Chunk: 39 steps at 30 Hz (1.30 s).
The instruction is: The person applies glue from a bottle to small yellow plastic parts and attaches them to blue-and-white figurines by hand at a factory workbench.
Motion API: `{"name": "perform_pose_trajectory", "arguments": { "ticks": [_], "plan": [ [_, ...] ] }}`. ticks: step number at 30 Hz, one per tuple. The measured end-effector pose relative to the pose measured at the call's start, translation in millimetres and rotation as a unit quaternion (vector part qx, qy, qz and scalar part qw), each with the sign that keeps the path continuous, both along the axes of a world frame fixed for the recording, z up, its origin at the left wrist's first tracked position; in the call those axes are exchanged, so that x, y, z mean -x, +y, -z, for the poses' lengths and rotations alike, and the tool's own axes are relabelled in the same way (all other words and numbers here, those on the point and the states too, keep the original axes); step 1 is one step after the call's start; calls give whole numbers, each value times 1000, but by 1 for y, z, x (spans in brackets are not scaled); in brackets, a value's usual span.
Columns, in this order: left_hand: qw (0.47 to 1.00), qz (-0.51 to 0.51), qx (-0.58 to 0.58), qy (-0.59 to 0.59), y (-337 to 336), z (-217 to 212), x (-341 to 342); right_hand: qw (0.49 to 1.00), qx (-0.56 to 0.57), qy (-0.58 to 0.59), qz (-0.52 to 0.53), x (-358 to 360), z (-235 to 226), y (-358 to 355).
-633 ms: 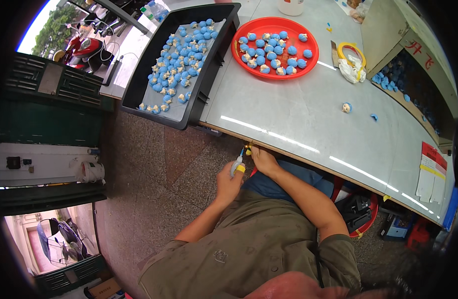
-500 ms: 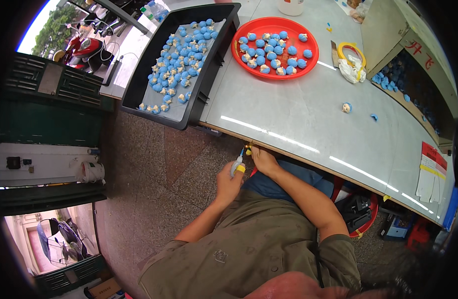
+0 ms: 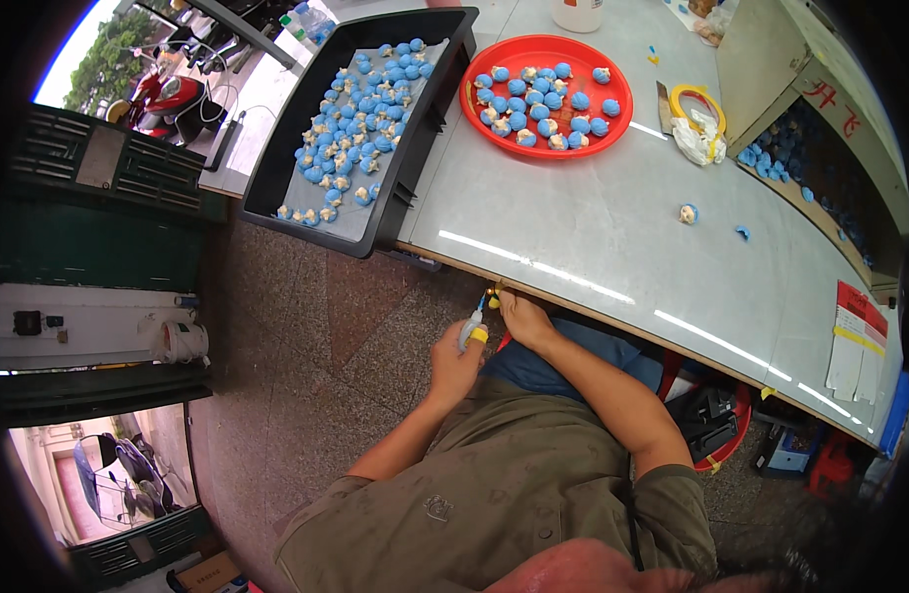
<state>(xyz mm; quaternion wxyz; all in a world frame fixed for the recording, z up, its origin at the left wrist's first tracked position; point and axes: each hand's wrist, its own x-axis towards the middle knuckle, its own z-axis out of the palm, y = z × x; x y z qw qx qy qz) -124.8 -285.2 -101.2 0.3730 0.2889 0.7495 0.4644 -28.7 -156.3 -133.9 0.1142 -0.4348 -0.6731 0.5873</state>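
My left hand [image 3: 455, 368] is closed round a small whitish squeeze bottle with a narrow blue tip [image 3: 472, 326]. Yellow covering shows on the thumb. The tip points up toward the fingers of my right hand [image 3: 521, 318], just under the table's front edge. Those fingers are bent together, with yellow on their ends; what they hold is too small and partly hidden. Above on the table, a red round tray [image 3: 598, 148] carries several blue balls with cream-coloured bits [image 3: 546, 127]. More such balls lie on pale paper in a long black tray [image 3: 360, 242] to its left.
A lone cream-and-blue ball [image 3: 689, 213] and a blue scrap [image 3: 742, 232] lie on the grey table [image 3: 573, 222]. Yellow tape rolls [image 3: 699, 97] sit beside an open-fronted box [image 3: 766, 74] holding blue pieces. Red-and-white cards [image 3: 858, 341] lie at the right. The table edge runs above my lap.
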Motion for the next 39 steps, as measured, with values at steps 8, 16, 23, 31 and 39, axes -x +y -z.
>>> {"name": "perform_pose_trajectory", "arguments": {
  "ticks": [8,16,23,31,39],
  "plan": [
    [1000,3,-8,-4,0,1,0,999,29,-8,-9,-1,-5,1],
    [1000,10,-16,6,1,2,-1,1000,4,4,5,-1,-3,0],
    [1000,1,-11,-6,0,4,0,998,-24,55,25,1,12,-1],
    [1000,2,-11,-15,-1,6,1,997,-38,66,24,1,15,-3],
    [1000,6,-6,9,-1,5,0,997,-34,57,29,1,15,-3]
  ]
}}
